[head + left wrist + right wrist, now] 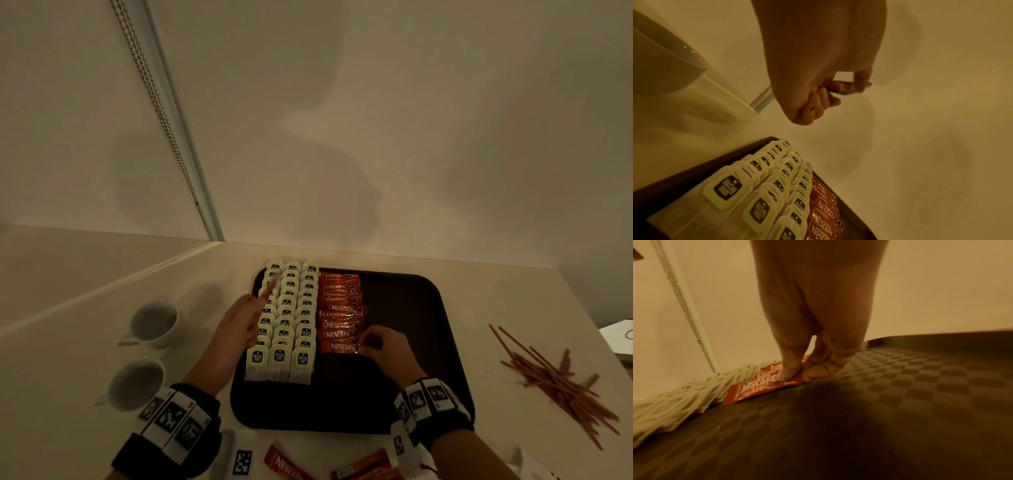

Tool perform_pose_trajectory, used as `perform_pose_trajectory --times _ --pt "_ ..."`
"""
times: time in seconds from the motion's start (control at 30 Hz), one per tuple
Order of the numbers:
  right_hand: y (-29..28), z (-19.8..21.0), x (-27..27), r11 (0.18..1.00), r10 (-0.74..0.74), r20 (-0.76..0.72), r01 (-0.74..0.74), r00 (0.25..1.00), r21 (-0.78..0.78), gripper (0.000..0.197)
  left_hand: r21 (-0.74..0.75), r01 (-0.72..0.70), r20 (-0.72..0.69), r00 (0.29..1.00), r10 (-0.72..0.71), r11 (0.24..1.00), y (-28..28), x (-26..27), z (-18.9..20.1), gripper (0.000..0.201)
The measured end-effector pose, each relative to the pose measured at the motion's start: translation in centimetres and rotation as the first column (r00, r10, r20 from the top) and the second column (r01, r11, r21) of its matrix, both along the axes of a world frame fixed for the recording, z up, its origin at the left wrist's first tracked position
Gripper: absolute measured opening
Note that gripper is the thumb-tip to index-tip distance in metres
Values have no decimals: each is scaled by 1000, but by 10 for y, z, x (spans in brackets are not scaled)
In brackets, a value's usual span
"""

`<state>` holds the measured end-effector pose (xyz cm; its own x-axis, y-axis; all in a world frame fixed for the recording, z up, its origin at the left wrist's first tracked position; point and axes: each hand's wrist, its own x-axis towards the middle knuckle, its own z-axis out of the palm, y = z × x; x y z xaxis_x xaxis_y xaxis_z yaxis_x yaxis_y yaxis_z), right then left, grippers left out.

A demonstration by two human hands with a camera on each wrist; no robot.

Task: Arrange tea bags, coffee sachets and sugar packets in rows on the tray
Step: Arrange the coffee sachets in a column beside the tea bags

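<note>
My right hand (385,346) pinches a coffee sachet (758,388) low on the tray (428,342). I should square it against the row above. My left hand (239,322) pinches a spare sachet (842,86).

The pale counter (376,263) carries a dark tray (428,342), two cups (154,323) and stirrers (561,383).

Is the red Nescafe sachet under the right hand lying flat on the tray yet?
Flat: the red Nescafe sachet lies on the dark tray, right hand fingertips on its end.
</note>
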<state>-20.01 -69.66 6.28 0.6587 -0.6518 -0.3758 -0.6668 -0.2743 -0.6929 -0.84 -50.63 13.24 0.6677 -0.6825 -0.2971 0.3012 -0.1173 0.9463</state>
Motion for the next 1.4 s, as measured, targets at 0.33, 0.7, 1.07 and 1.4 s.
perform_pose_trajectory --times 0.33,0.7,1.07,1.4 --pt "-5 -18 11 993 -61 -73 53 995 -110 20 147 166 130 974 -186 975 4 -3 2 16" --pt "28 54 31 972 -108 442 1 890 234 19 282 111 523 815 -249 953 -10 -9 10 6" --pt "37 91 50 838 -376 643 -52 668 543 14 21 173 155 972 -174 985 -16 -19 18 14" --pt "39 102 46 963 31 545 -172 838 209 20 5 178 114 978 -177 984 -30 -26 20 13"
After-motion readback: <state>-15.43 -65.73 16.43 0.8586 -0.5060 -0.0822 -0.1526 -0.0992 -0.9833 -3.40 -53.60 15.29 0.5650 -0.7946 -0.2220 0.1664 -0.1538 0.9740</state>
